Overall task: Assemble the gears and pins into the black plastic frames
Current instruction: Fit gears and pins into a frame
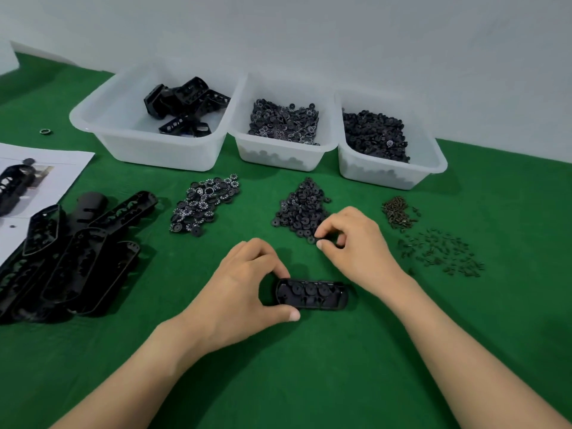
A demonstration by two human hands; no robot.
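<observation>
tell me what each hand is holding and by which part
Left hand grips the black frame by its left end. Right hand seems to pinch a gear at the near edge of the gear pile.

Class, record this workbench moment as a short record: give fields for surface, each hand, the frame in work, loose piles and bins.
Surface: green cloth
Left hand: holds black frame at its left end
Right hand: pinches what looks like a black gear at the plain gear pile
Frame: lies flat, gears seated inside
Other piles: white-marked gears, pins, spare frames
Bins: three white bins

Black frame lies flat — gears seated inside.
</observation>
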